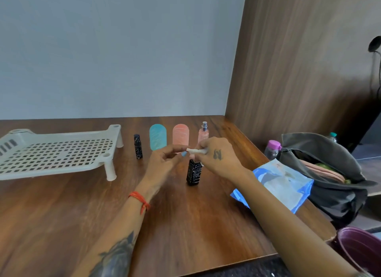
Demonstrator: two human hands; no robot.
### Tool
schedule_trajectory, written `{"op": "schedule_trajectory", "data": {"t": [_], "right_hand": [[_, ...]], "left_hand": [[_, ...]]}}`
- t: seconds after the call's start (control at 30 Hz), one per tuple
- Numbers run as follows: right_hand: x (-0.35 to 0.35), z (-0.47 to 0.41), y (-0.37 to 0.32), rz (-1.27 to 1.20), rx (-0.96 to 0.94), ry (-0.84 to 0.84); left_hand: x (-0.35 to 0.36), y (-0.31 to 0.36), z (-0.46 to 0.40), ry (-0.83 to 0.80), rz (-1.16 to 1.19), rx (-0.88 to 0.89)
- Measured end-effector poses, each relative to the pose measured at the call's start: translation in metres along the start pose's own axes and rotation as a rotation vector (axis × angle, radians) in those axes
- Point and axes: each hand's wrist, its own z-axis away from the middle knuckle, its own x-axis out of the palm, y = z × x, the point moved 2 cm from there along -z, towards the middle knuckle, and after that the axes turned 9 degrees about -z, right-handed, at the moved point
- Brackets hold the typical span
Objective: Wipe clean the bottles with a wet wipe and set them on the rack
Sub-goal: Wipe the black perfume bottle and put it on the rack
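Observation:
A folded white wet wipe (196, 151) is pinched between my right hand (218, 157) and my left hand (165, 160), both raised just above a black patterned bottle (193, 174) that stands on the wooden table. Behind the hands stand a slim black bottle (138, 146), a teal bottle (157, 139), a pink-orange bottle (180, 135) and a pink spray bottle (203, 132). The white perforated rack (55, 153) stands at the left with nothing on it.
A blue wet wipe packet (278, 184) lies at the right by my forearm. An open grey bag (329, 173) sits at the table's right edge, with a purple-capped bottle (273, 148) behind it. A maroon bin (360, 254) is at bottom right.

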Motion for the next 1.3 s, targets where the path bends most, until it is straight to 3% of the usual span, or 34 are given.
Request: {"op": "schedule_trajectory", "data": {"t": [0.23, 0.37, 0.5, 0.8, 0.9, 1.13, 1.3], "right_hand": [[0.005, 0.012, -0.001, -0.132, -0.039, 0.017], [0.003, 0.019, 0.018, -0.508, 0.073, 0.173], [0.018, 0.024, 0.033, -0.662, 0.095, 0.297], [0.042, 0.037, 0.038, -0.737, 0.021, 0.533], [0.042, 0.039, 0.036, -0.660, -0.067, 0.617], [0.057, 0.042, 0.031, -0.370, -0.424, 0.554], [0.057, 0.037, 0.036, -0.386, -0.289, 0.520]], "left_hand": [[-0.001, 0.001, 0.000, -0.070, 0.002, 0.050], [-0.001, -0.002, -0.001, -0.043, -0.039, 0.052], [0.003, 0.002, 0.000, -0.080, -0.072, 0.119], [-0.001, -0.002, -0.004, -0.079, -0.110, 0.083], [-0.001, -0.001, -0.006, -0.109, -0.109, 0.068], [-0.005, 0.001, -0.003, -0.112, -0.158, 0.115], [-0.006, -0.001, -0.003, -0.125, -0.136, 0.050]]}}
